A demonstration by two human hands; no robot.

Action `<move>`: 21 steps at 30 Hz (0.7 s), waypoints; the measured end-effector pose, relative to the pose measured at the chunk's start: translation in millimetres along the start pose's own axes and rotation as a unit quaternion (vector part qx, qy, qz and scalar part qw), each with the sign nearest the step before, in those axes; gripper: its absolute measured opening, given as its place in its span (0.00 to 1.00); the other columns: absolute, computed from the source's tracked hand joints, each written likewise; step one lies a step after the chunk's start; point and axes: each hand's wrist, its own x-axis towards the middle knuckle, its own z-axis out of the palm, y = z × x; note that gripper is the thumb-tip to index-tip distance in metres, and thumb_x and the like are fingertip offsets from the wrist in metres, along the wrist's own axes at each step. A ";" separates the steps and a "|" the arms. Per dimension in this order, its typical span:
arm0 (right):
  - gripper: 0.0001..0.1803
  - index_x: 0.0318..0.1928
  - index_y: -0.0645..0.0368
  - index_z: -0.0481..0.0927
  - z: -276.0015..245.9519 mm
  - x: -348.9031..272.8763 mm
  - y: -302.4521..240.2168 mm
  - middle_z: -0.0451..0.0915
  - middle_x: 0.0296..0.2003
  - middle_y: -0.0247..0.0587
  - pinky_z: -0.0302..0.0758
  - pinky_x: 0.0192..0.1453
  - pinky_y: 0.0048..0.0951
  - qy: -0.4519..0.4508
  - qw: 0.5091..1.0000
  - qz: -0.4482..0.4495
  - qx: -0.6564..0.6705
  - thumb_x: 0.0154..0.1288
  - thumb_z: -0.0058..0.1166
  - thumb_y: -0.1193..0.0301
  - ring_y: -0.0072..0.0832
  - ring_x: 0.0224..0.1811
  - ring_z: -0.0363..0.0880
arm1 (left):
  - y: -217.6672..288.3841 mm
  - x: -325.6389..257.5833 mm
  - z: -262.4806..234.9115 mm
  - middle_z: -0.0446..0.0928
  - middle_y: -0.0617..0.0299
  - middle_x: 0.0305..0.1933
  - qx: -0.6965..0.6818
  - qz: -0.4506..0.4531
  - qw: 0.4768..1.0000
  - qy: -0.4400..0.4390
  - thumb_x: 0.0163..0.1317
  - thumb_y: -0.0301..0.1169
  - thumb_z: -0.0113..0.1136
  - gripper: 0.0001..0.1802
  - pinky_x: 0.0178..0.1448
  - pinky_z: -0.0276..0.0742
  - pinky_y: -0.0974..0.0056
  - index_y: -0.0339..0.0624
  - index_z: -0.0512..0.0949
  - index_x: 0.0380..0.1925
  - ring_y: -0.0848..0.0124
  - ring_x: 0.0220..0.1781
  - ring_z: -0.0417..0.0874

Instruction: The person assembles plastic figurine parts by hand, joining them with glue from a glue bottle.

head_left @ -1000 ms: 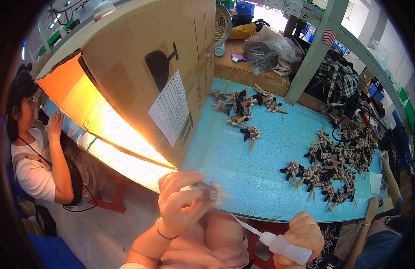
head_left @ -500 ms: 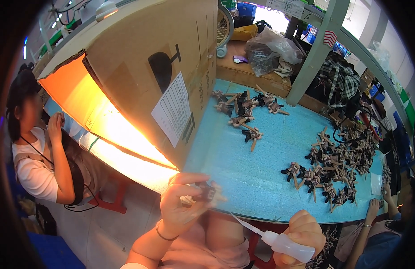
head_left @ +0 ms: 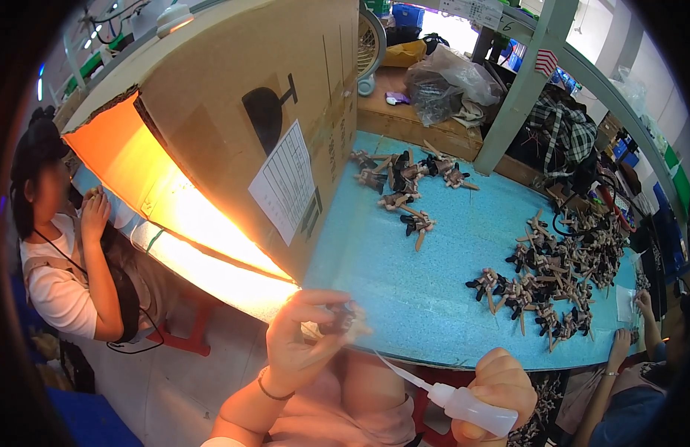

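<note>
Between the fingertips and thumb of my left hand is a small brown and tan figurine, partly hidden by the fingers and somewhat blurred. My right hand is wrapped round a white plastic squeeze bottle with a long thin nozzle. The bottle lies tilted in the fist, its nozzle slanting up and left to a tip just below and right of the figurine, apart from it. Both hands are at the near edge of the blue tabletop.
Many similar figurines are piled at the right, with a smaller cluster farther back. A large cardboard box, brightly lit inside, stands at the left. One co-worker sits left; another's hand rests at the right edge. A metal post rises behind.
My right hand and the bottle have shifted slightly left, bringing the nozzle tip a little nearer the figurine. My left hand stays almost in place. The right co-worker's farther hand has moved up.
</note>
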 end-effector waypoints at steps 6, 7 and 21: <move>0.26 0.33 0.58 0.67 2.8 -4.1 5.8 0.65 0.21 0.31 0.57 0.22 0.24 0.006 1.000 0.017 0.003 0.54 0.56 0.47 0.21 0.18 0.62 | -0.1 -4.0 -5.9 0.73 0.46 0.45 0.014 -0.051 0.999 0.001 0.46 0.19 0.66 0.19 0.48 0.73 0.65 0.40 0.65 0.33 0.65 0.44 0.76; 0.26 0.33 0.58 0.67 5.2 -4.4 7.8 0.65 0.21 0.31 0.57 0.22 0.24 0.004 1.000 0.017 0.006 0.54 0.56 0.47 0.21 0.18 0.62 | -0.7 -5.0 -7.0 0.73 0.46 0.44 -0.007 -0.071 0.997 0.012 0.45 0.18 0.65 0.19 0.49 0.72 0.64 0.41 0.65 0.33 0.64 0.45 0.76; 0.27 0.32 0.58 0.63 9.0 4.8 9.5 0.61 0.21 0.31 0.53 0.22 0.24 0.059 0.998 0.003 0.027 0.57 0.51 0.44 0.21 0.18 0.57 | 5.5 -4.4 -6.9 0.74 0.44 0.46 -0.042 -0.071 0.997 -0.008 0.47 0.20 0.65 0.17 0.46 0.72 0.67 0.40 0.65 0.32 0.68 0.41 0.76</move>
